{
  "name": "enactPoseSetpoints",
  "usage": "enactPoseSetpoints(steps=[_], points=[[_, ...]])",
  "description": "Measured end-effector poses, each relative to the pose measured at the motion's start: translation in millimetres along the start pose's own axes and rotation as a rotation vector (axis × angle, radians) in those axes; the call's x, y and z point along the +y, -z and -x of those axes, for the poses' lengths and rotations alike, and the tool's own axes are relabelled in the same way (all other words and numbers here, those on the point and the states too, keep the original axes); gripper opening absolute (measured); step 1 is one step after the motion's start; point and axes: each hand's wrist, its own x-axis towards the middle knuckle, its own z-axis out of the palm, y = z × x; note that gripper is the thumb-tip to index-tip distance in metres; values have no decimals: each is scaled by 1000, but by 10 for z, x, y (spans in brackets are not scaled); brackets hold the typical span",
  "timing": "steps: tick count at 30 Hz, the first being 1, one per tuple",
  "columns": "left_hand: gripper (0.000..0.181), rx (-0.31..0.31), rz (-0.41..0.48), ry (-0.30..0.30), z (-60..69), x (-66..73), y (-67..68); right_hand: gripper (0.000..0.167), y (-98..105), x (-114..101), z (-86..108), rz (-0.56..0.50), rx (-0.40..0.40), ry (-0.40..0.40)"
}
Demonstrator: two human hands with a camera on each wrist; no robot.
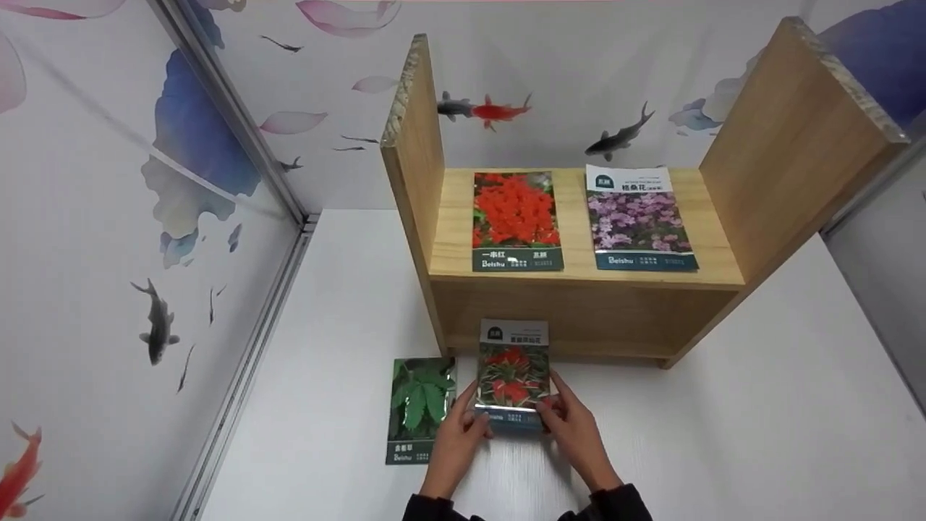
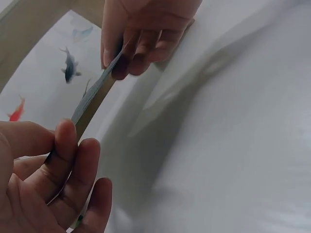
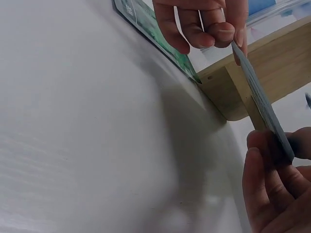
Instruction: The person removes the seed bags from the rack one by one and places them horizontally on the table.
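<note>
Both hands hold one seed packet (image 1: 514,373) with red flowers on its front, in front of the lower shelf. My left hand (image 1: 457,441) pinches its left edge and my right hand (image 1: 575,430) pinches its right edge, thumbs on the front. From the wrists the packet shows edge-on, as a thin strip (image 2: 95,94) in the left wrist view and a similar strip (image 3: 262,99) in the right, raised off the table. A green-leaf seed packet (image 1: 419,409) lies on the table beside the left hand, which partly covers it.
A wooden shelf unit (image 1: 586,281) stands on the white table (image 1: 347,304), with tall side panels. On its upper board lie a red-flower packet (image 1: 516,217) at left and a purple-flower packet (image 1: 640,221) at right. White walls with painted fish enclose the table.
</note>
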Motion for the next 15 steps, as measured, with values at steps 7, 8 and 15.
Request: enactPoseSetpoints(steps=[7, 8, 15], points=[[53, -31, -19, -23, 108, 34, 124, 75, 32, -12, 40, -5, -109, 15], [53, -32, -27, -18, 124, 29, 137, 76, 34, -14, 45, -9, -121, 22], [55, -24, -41, 20, 243, -69, 181, 79, 23, -30, 81, 37, -176, 56]])
